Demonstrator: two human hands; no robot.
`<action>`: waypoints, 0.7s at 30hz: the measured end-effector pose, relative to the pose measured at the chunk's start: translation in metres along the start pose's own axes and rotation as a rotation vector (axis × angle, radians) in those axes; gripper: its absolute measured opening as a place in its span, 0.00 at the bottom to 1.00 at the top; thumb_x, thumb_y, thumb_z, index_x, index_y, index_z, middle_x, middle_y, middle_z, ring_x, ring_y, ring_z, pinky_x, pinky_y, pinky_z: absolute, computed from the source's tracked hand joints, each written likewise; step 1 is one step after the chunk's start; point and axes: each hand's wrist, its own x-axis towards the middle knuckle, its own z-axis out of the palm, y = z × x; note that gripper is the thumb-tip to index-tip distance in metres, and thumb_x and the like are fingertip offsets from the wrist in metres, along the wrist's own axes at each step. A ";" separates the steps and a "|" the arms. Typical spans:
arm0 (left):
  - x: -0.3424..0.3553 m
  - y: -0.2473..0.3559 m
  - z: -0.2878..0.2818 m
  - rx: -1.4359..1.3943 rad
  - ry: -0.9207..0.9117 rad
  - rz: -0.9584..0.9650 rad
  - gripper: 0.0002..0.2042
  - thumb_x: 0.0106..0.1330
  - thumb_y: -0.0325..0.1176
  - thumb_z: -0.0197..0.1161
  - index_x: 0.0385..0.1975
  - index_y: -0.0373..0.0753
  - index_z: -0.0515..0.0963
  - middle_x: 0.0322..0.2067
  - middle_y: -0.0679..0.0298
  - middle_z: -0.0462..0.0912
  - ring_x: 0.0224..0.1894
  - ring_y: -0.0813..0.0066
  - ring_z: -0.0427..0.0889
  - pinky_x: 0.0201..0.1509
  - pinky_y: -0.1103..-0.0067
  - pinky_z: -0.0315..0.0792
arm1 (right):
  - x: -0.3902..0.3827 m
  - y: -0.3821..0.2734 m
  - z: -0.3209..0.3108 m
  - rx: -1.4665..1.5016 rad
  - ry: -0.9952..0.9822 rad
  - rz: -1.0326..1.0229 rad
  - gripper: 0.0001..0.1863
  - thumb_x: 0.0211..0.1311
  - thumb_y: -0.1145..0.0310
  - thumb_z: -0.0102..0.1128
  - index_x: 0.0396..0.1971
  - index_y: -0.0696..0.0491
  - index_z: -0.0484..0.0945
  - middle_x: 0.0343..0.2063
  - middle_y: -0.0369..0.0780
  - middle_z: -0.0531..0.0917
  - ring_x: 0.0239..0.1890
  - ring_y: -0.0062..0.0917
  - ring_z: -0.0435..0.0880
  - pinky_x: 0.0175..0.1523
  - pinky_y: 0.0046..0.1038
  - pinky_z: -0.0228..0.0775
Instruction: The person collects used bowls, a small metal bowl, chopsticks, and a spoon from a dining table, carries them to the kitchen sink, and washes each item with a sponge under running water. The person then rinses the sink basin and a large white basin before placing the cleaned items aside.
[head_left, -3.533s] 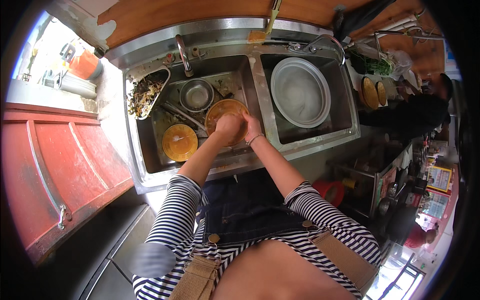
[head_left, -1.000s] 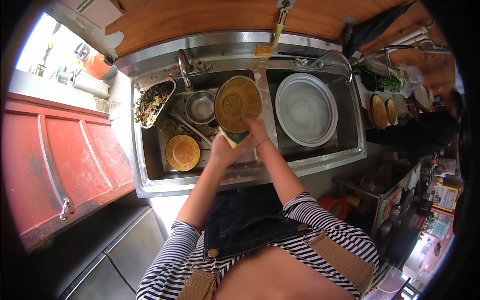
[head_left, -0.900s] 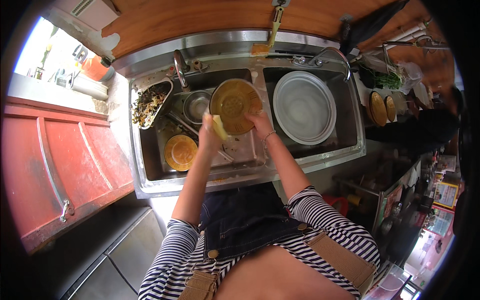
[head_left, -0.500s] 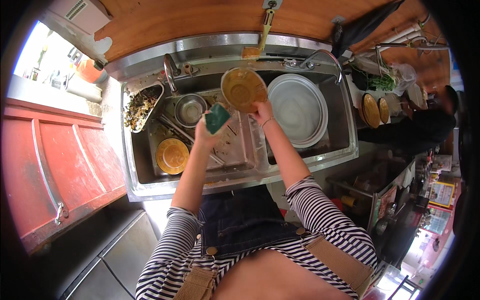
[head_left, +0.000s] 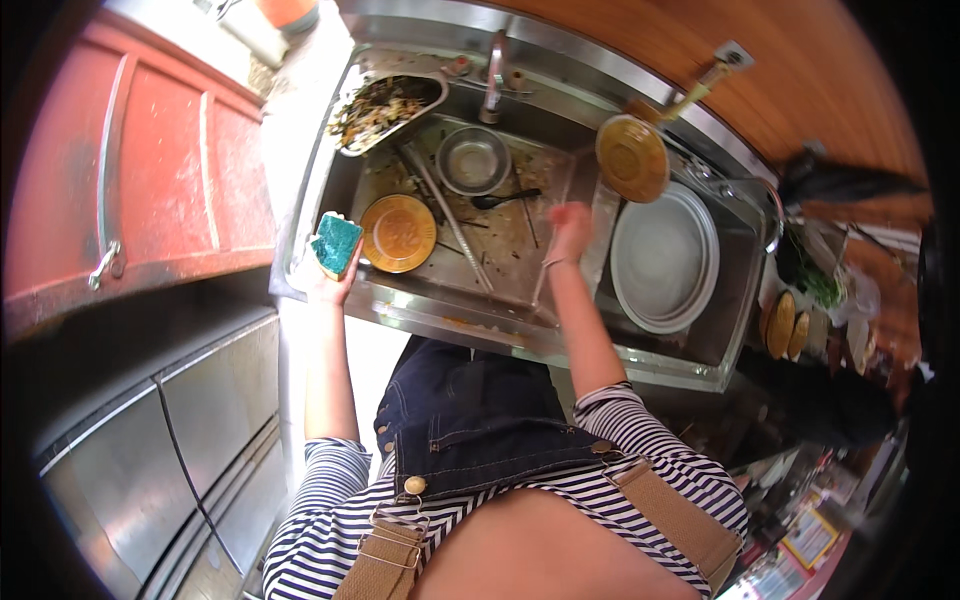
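Orange-brown wall is closing off the space behind the sink, and a red door is standing on the far left. Next in size, a double steel sink is carrying the things. Its right tub is holding a wide, pale basin. At the sink's back left corner, a white-rimmed container is holding dark and yellowish scraps. A brown bowl is sitting at the back edge of the sink, by the divider between the tubs. A yellow dish is lying near the front left corner of the left tub, and a steel bowl is resting toward that tub's back edge. Between them, a metal rod is slanting toward the front edge.

Over the sink's front left corner, the left hand is grasping a green sponge in its fingers, just beside the yellow dish. The right hand is hovering near the divider, too blurred to tell how its fingers are set. A black spoon is lying near the steel bowl, and a thin bracelet is circling the right wrist.
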 end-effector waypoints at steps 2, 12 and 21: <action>-0.012 0.013 -0.004 0.069 0.313 0.169 0.19 0.68 0.38 0.40 0.53 0.39 0.71 0.52 0.59 0.75 0.56 0.58 0.71 0.63 0.58 0.61 | -0.050 0.066 0.049 -0.108 -0.448 0.301 0.06 0.58 0.69 0.55 0.28 0.57 0.73 0.20 0.40 0.77 0.21 0.23 0.77 0.26 0.22 0.71; -0.059 0.021 -0.042 -0.011 0.310 0.098 0.17 0.69 0.41 0.44 0.50 0.40 0.72 0.47 0.60 0.78 0.50 0.61 0.76 0.55 0.61 0.71 | -0.086 0.187 0.130 -0.906 -0.430 0.390 0.06 0.40 0.79 0.59 0.23 0.60 0.76 0.21 0.42 0.80 0.25 0.28 0.79 0.32 0.30 0.68; -0.034 -0.009 -0.026 0.369 0.367 0.130 0.11 0.69 0.41 0.50 0.43 0.42 0.72 0.36 0.64 0.76 0.34 0.74 0.77 0.31 0.79 0.76 | -0.086 0.118 0.138 -0.920 -0.954 -0.267 0.18 0.40 0.85 0.48 0.35 0.54 0.64 0.27 0.49 0.75 0.35 0.46 0.75 0.40 0.37 0.67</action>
